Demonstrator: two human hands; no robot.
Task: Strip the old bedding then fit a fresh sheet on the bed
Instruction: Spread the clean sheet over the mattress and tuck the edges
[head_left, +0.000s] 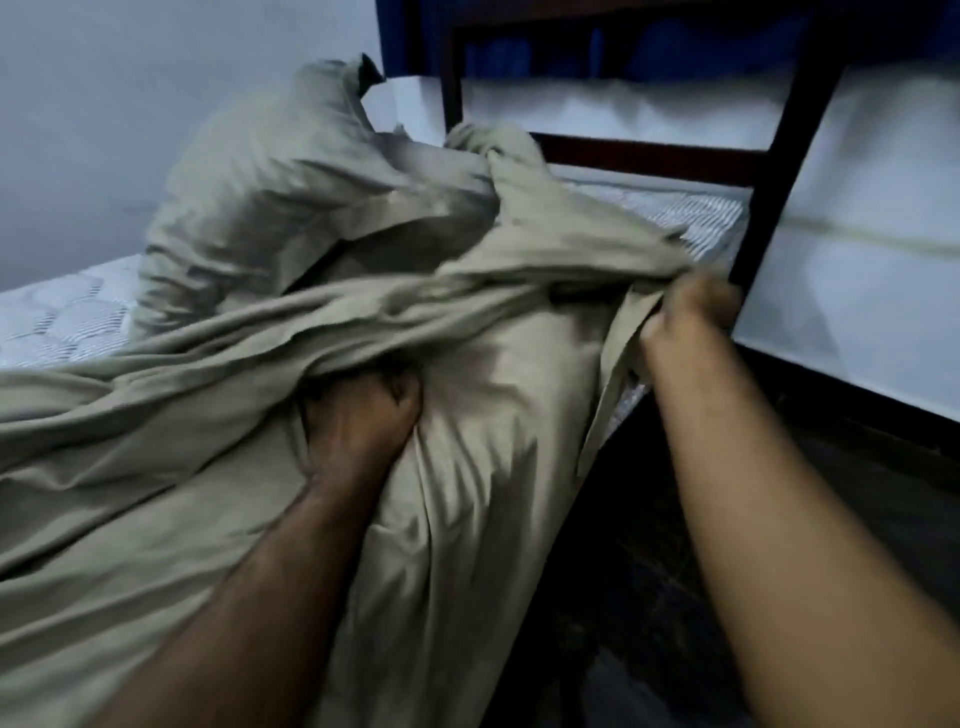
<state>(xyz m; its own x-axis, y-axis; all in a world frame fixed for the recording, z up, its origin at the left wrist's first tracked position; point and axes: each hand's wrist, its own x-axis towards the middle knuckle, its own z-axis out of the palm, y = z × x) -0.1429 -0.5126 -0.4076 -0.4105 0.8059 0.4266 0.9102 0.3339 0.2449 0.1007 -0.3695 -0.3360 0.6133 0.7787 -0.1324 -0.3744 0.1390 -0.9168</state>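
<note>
A pale grey wall (130, 130) is filling the upper left, w/ dark blue curtain (675, 47) hanging at the top behind a dark wooden bed frame (779, 156). White panels are showing betw. the frame's bars, top and right. The floor (701, 519) at lower right is lying in deep shadow; no detail readable there.

A quilted white mattress (62, 317) is showing bare at far left and again at the far corner by the frame post, approx. where the cover has come away. Over the rest, a grey-green sheet (182, 493) is lying rumpled & bunched, draping off the near edge at bottom centre. A pillow (270, 171) in matching grey-green fabric is standing up at the back left against the wall, its top corner poking upward.

The left hand (363, 415) is sitting mid-frame, fingers curled tight into a fold of the sheet, gripping a bunch of fabric. The right hand (685, 312) is blurred, near the frame post at right, fingers closed round the sheet's hemmed edge & holding it raised off the mattress corner. Both forearms are reaching in from the bottom, bare.
</note>
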